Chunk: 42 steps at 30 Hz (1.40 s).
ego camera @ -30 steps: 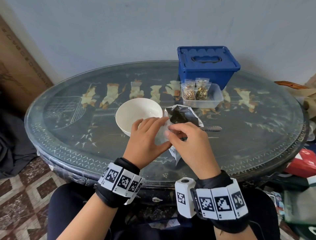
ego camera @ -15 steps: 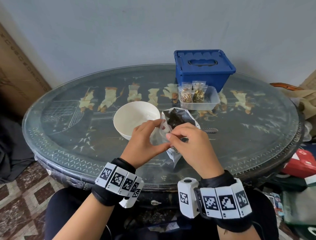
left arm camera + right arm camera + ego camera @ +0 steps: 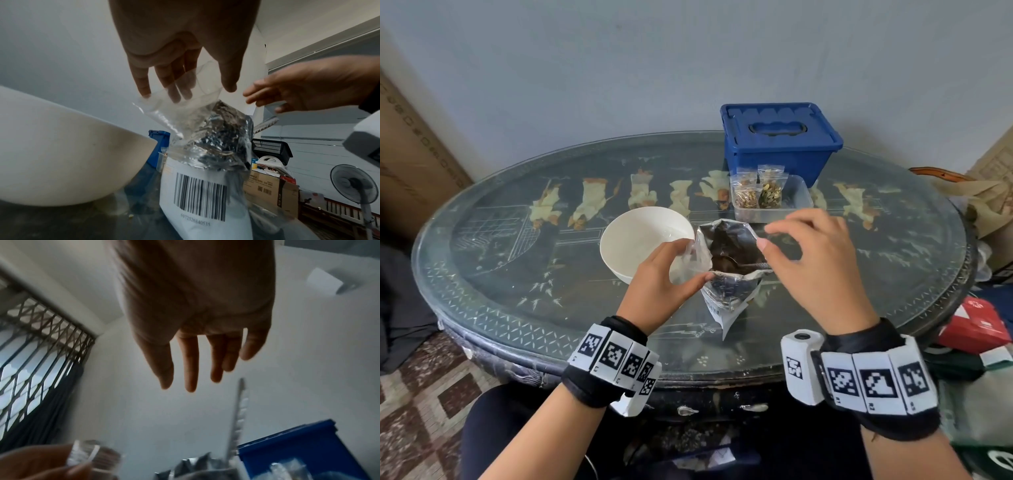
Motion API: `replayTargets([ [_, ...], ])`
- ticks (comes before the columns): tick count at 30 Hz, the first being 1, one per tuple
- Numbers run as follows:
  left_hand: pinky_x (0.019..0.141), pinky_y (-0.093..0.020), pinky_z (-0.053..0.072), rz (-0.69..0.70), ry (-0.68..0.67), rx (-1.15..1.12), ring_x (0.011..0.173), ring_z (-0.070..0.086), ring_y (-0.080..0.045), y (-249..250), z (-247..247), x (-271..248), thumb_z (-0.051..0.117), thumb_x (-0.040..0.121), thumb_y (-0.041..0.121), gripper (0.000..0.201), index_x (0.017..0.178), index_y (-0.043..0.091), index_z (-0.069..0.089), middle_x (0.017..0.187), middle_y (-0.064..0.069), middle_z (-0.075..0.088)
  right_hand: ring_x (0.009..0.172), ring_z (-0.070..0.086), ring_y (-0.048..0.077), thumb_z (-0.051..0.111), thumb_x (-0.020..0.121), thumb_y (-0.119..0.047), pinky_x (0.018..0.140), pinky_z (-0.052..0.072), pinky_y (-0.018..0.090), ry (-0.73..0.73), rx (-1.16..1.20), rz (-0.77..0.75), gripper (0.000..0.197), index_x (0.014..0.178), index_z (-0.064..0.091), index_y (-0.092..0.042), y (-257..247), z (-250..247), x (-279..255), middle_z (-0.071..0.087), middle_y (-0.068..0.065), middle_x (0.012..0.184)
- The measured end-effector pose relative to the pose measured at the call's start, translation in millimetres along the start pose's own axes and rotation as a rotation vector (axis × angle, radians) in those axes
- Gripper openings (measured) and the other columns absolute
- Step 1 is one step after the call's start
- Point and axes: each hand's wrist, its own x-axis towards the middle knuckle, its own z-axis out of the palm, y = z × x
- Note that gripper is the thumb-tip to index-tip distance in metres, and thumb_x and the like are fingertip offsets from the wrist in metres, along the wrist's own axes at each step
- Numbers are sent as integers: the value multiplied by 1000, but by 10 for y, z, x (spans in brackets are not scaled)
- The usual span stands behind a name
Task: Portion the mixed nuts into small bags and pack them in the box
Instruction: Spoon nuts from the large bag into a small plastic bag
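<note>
On the tabletop (image 3: 517, 274), the bowl (image 3: 633, 240) sits left of the open nut pouch (image 3: 732, 274), which holds a spoon (image 3: 750, 265). Behind the pouch stands a tray (image 3: 796, 202) holding two filled bags (image 3: 756, 192); the lidded box (image 3: 779, 140) is behind that.

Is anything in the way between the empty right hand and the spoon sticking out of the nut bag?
Nothing visible. The right hand hovers open just above the spoon, whose handle pokes out of the foil bag. The left hand holds the small clear bag off to the side.

Open foil nut pouch (image 3: 729, 274) standing upright, spoon (image 3: 748, 265) inside, empty clear bag (image 3: 688, 263) beside it
</note>
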Motion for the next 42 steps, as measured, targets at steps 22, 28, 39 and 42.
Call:
replayTargets([
  [22, 88, -10, 35, -189, 57, -74, 108, 54, -8, -23, 223, -62, 70, 78, 35, 52, 121, 13, 52, 114, 1, 62, 64, 64, 21, 38, 95, -28, 62, 48, 33, 8, 276, -177, 40, 86, 66, -1, 198, 247, 225, 66, 9, 70],
  [28, 89, -15, 37, -202, 49, -86, 108, 55, -10, -5, 216, -58, 70, 79, 32, 47, 119, 13, 53, 114, 1, 61, 60, 60, 26, 42, 97, -18, 61, 48, 41, -77, 243, -129, 33, 80, 62, 2, 266, 443, 181, 63, 11, 64],
  [39, 89, -12, 36, -210, 28, -83, 107, 54, -8, -5, 205, -48, 69, 80, 33, 48, 120, 14, 52, 114, 2, 61, 56, 62, 0, 39, 98, -14, 65, 54, 25, -22, 398, 205, 27, 78, 58, -13, 237, 519, 210, 64, 2, 65],
  [42, 89, -12, 36, -204, 30, -85, 106, 54, -8, -3, 205, -48, 69, 80, 31, 48, 120, 13, 52, 115, 1, 62, 60, 65, 10, 39, 98, -15, 68, 56, 36, -65, 434, 236, 28, 79, 58, -11, 191, 545, 221, 65, 4, 71],
])
